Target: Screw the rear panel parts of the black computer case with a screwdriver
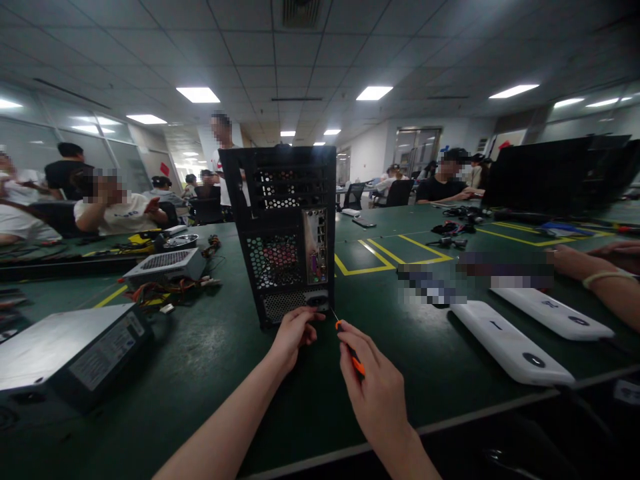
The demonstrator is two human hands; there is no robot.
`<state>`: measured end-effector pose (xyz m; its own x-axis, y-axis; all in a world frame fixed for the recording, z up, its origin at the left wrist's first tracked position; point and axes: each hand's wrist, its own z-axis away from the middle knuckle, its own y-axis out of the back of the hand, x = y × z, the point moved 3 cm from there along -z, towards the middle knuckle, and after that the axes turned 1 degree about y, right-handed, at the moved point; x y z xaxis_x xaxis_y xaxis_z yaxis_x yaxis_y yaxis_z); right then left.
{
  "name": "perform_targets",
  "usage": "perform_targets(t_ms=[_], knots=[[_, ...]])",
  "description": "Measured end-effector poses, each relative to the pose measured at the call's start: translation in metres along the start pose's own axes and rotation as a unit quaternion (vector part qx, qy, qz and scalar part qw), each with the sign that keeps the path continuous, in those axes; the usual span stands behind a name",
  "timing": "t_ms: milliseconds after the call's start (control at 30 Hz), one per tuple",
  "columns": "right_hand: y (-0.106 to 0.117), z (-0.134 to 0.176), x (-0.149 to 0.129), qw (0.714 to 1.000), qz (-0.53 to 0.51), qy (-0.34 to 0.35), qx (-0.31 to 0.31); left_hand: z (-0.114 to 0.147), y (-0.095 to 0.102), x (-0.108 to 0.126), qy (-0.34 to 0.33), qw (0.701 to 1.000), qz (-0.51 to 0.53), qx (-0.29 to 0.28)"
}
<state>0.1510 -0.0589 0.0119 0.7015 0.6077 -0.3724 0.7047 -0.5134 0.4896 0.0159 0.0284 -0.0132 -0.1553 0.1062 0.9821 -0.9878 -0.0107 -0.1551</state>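
Observation:
A black computer case (pixel 243 227) stands upright on the green table, its rear side facing me. The rear shows honeycomb vents, a metal port plate (pixel 316 247) and a power socket (pixel 317 301) low down. My right hand (pixel 375 380) grips a screwdriver (pixel 357 360) with an orange and black handle. Its thin shaft points up at the lower right corner of the case's rear; whether the tip sits in a screw is too small to tell. Just under the socket is my left hand (pixel 295 337), fingers bent together against or close to the case. What they may hold is hidden.
Two power supply units (pixel 75 353) (pixel 165 265) with cables lie to the left. On the right are white handheld devices (pixel 510 343), loose cables (pixel 453 230), a black monitor (pixel 535 177) and another person's hands (pixel 575 263). People sit and stand beyond the table.

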Motion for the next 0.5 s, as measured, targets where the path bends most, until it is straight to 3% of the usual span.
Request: perform_targets(t_ms=[300,500], knots=[[0.0058,-0.0047,-0.0010,0.996,-0.080,-0.027,-0.029,0.0011,-0.0002,0.0007,-0.007,1.000,0.005,-0.008],[0.0072,-0.0078,-0.0016,1.000,0.023,-0.014,-0.003,-0.0012,-0.0006,-0.0002,0.007,1.000,-0.008,-0.003]])
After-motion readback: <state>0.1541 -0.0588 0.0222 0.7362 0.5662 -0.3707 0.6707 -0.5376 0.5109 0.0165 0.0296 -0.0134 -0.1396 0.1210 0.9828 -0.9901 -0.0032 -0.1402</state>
